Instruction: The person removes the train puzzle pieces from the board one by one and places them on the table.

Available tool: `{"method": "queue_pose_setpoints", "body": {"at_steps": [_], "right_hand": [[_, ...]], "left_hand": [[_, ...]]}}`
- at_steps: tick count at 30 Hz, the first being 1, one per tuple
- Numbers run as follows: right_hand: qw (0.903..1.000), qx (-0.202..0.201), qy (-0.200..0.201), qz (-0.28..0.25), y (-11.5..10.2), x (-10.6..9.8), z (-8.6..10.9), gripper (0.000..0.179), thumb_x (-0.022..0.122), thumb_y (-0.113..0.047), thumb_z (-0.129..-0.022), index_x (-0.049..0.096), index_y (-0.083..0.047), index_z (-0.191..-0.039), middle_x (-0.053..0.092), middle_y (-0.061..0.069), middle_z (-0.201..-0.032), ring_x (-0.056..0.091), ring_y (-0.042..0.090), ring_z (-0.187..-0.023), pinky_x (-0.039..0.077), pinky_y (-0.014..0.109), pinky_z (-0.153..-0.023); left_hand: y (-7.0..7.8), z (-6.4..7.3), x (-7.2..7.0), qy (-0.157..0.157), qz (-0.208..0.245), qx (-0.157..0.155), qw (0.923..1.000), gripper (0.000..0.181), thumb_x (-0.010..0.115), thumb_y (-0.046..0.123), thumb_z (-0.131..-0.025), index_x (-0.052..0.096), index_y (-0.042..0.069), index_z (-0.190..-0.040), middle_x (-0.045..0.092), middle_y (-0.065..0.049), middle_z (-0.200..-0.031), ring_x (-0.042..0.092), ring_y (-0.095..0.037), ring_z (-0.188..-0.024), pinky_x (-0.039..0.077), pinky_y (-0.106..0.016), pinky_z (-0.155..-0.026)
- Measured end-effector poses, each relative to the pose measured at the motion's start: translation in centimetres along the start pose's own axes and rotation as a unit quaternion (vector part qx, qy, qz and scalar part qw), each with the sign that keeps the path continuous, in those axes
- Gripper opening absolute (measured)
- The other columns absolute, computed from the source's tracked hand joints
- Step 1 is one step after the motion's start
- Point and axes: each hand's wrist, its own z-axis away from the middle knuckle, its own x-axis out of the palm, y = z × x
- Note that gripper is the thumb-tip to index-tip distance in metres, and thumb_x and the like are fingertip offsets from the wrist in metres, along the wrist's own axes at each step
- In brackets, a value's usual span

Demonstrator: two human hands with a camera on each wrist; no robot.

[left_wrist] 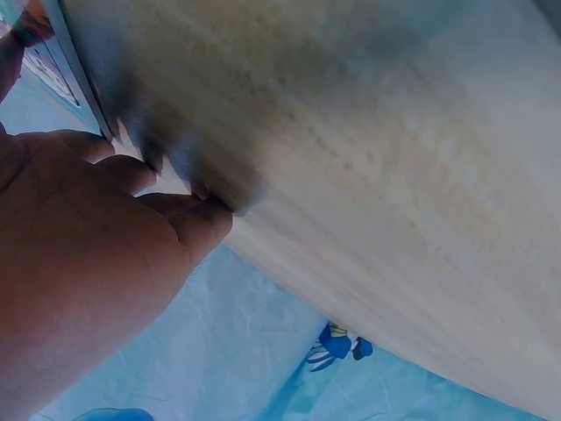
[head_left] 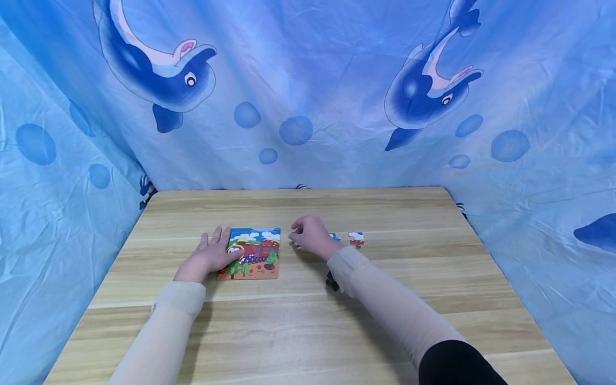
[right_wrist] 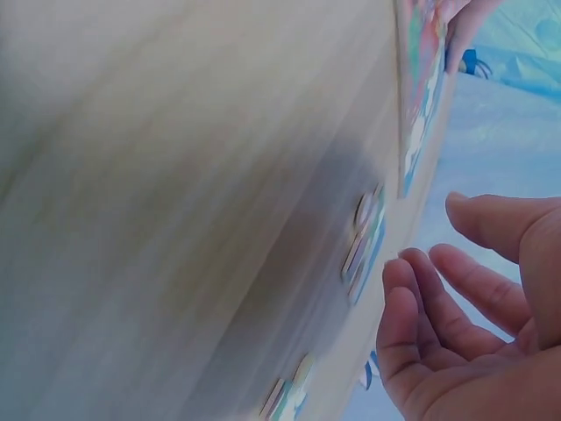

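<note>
A square, colorful picture puzzle (head_left: 262, 251) lies flat on the wooden table. My left hand (head_left: 209, 256) rests on its left side, thumb over the picture and fingers spread past the edge. To the right of the puzzle my right hand (head_left: 314, 235) hovers over loose jigsaw pieces (right_wrist: 366, 241). In the right wrist view, that hand's thumb stands apart from loosely bent fingers (right_wrist: 447, 324), with nothing between them. Another puzzle piece (head_left: 356, 238) lies farther right, and one piece (head_left: 334, 236) is partly hidden behind the right hand.
The wooden table (head_left: 269, 331) has its far edge against a blue curtain (head_left: 337, 155) printed with dolphins and bubbles. More blue cloth hangs along both sides. A small black object (head_left: 332, 282) shows beneath the right wrist.
</note>
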Motion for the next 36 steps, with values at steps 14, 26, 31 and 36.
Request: {"method": "queue_pose_setpoints", "body": {"at_steps": [14,26,31,36], "right_hand": [[0.9996,-0.023,-0.015,-0.006,-1.0,1.5,0.1,0.031,0.079,-0.018,-0.091,0.074,-0.004,-0.119,0.069,-0.002,-0.098,0.063,0.011,-0.088,0.054,0.027,-0.079],[0.9984,-0.03,-0.046,0.01,-1.8,2.0,0.1,0.035,0.081,-0.02,-0.09,0.073,-0.005,-0.121,0.07,-0.001,-0.103,0.063,0.01,-0.091,0.054,0.028,-0.083],[0.9966,-0.032,-0.066,0.038,-2.3,2.5,0.2,0.037,0.082,-0.022,-0.09,0.074,-0.007,-0.122,0.071,0.002,-0.108,0.063,0.011,-0.093,0.054,0.028,-0.083],[0.9931,-0.036,-0.091,0.064,-2.7,3.1,0.1,0.033,0.08,-0.023,-0.091,0.075,-0.009,-0.12,0.071,0.001,-0.109,0.064,0.01,-0.092,0.054,0.026,-0.079]], "left_hand": [[2.1,1.6,-0.2,0.012,-0.028,-0.01,0.9995,0.094,0.043,0.064,-0.102,0.001,0.007,-0.164,-0.009,-0.028,-0.165,-0.017,-0.058,-0.142,-0.002,-0.068,-0.113],[6.2,2.7,0.3,0.019,-0.066,0.033,0.9971,0.1,0.048,0.071,-0.096,0.012,0.007,-0.164,-0.001,-0.03,-0.164,-0.007,-0.06,-0.144,0.008,-0.07,-0.113],[6.6,2.3,1.3,0.004,-0.081,0.031,0.9962,0.106,0.05,0.077,-0.091,0.013,0.009,-0.165,-0.001,-0.026,-0.166,-0.011,-0.058,-0.145,0.009,-0.072,-0.112],[4.9,0.6,3.1,0.011,-0.09,0.032,0.9953,0.113,0.045,0.086,-0.086,0.01,0.015,-0.165,-0.003,-0.023,-0.167,-0.016,-0.056,-0.144,0.01,-0.075,-0.11]]}}
